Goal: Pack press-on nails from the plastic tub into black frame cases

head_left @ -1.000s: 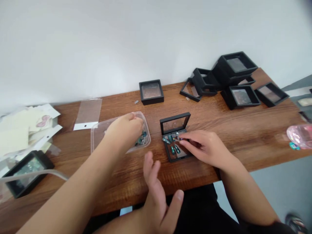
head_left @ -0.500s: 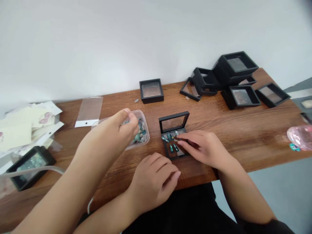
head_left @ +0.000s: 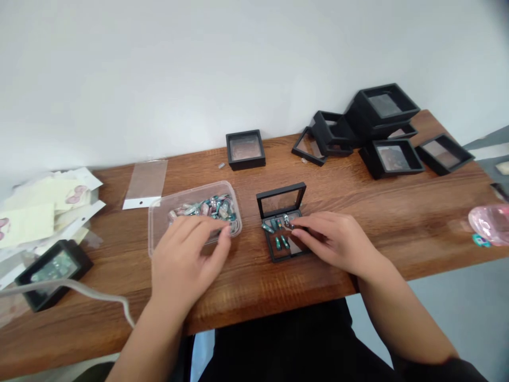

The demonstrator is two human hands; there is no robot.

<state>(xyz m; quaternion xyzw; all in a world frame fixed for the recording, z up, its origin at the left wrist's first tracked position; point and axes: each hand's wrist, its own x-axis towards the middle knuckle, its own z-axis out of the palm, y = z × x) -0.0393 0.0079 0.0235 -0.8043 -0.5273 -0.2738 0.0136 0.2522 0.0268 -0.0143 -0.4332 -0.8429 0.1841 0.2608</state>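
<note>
A small black display box (head_left: 281,258) stands with its windowed lid raised near the table's front edge. Several shiny teal false nails (head_left: 281,243) lie inside it. My right hand (head_left: 334,236) is at the box's right side, thumb and forefinger closed at a small dark nail. Over the near right rim of a clear plastic tub (head_left: 154,220) is my left hand (head_left: 191,254), its thumb and forefinger tips together; whatever is between them is too small to make out. Loose teal, pink and clear nails (head_left: 222,207) fill part of the tub.
Black windowed boxes (head_left: 382,106) are piled at the back right; another box (head_left: 245,149) stands behind the tub. To the left lie printed cards (head_left: 35,212), a filled box (head_left: 53,273) and a white cable (head_left: 99,293). A clear bag (head_left: 146,180) lies by the wall.
Another person's arm that reached over the tub has gone from view. My left hand has moved left, from the table's front edge to the tub. My right hand stays at the box.
</note>
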